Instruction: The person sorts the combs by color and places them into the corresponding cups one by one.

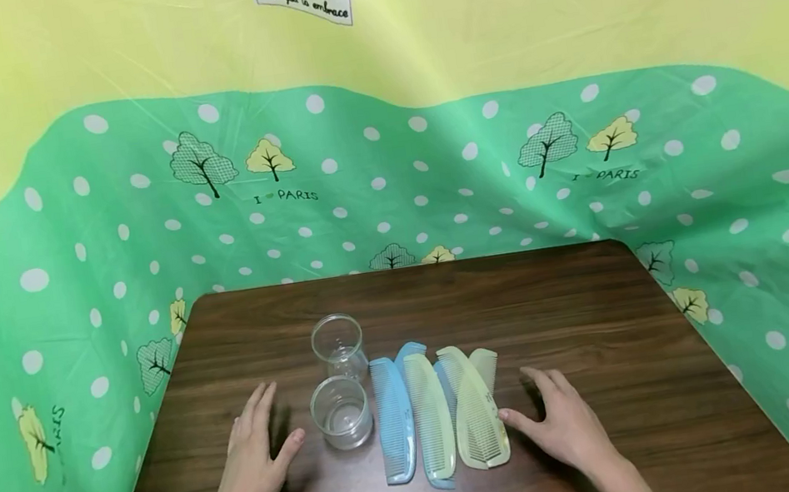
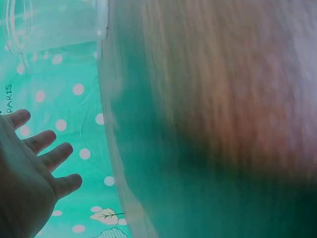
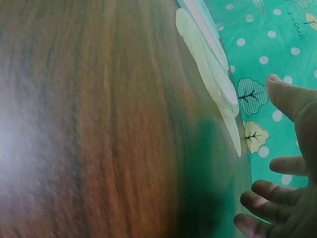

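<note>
Several blue and pale yellow-green combs lie in an overlapping group mid-table in the head view, among them a blue comb [image 1: 392, 427] at the left and a pale yellow-green comb [image 1: 431, 413] beside it. At the group's right, another yellow-green comb [image 1: 491, 426] crosses over others. Two clear glass cups, a nearer cup [image 1: 343, 421] and a farther cup [image 1: 337, 340], stand just left of the combs. My left hand [image 1: 253, 463] is left of the nearer cup, fingers spread and holding nothing. On the other side my right hand [image 1: 567, 423] is relaxed, its thumb tip right by the crossed combs.
The dark wooden table [image 1: 568, 297] has rounded far corners. Behind it and along both sides hangs a green and yellow curtain [image 1: 410, 143] with white dots and printed trees.
</note>
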### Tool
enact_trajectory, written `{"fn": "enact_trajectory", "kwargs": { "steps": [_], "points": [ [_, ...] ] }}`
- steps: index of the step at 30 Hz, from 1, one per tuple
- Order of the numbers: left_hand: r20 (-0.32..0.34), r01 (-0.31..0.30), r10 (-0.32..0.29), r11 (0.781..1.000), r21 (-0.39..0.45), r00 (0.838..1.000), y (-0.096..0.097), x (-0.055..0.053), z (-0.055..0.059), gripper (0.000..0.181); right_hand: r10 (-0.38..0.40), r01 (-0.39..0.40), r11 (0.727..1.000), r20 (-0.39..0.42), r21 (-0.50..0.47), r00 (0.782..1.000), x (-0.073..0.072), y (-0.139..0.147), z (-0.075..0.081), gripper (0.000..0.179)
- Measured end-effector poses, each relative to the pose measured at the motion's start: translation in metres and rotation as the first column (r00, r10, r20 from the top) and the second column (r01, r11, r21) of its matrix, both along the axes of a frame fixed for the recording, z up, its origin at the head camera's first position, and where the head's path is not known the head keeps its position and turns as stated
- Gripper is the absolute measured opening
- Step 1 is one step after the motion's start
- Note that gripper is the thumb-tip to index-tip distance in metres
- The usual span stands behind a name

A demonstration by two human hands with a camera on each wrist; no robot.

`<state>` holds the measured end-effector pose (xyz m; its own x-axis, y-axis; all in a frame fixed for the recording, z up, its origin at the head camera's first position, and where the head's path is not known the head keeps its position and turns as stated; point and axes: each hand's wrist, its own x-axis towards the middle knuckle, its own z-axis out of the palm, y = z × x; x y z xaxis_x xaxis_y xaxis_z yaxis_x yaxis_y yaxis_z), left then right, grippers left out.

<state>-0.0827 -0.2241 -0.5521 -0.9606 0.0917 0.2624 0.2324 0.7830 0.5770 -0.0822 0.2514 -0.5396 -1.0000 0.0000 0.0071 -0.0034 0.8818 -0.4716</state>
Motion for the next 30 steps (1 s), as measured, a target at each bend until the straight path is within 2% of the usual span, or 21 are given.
{"fn": "enact_trajectory", "kwargs": {
  "steps": [7, 11, 18, 30],
  "points": [
    [-0.006, 0.025, -0.025, 0.997, 0.073, 1.0, 0.005, 0.001, 0.003, 0.087, 0.007, -0.007, 1.0, 0.019, -0.027, 1.0, 0.004, -0.006, -0.001, 0.078],
    [0.024, 0.029, -0.031, 0.995, 0.095, 0.999, 0.008, 0.001, 0.003, 0.089, 0.016, -0.015, 0.999, 0.033, -0.041, 0.999, 0.005, -0.009, -0.002, 0.073],
    [0.107, 0.033, -0.044, 0.994, 0.109, 0.993, 0.013, 0.003, 0.006, 0.099, 0.01, -0.005, 0.998, 0.075, -0.068, 0.997, 0.007, -0.018, -0.001, 0.075],
    [0.099, 0.059, -0.077, 0.984, 0.17, 0.992, 0.024, 0.0, 0.003, 0.112, -0.004, 0.013, 0.996, 0.104, -0.083, 0.995, 0.011, -0.03, -0.005, 0.079]
  ]
}}
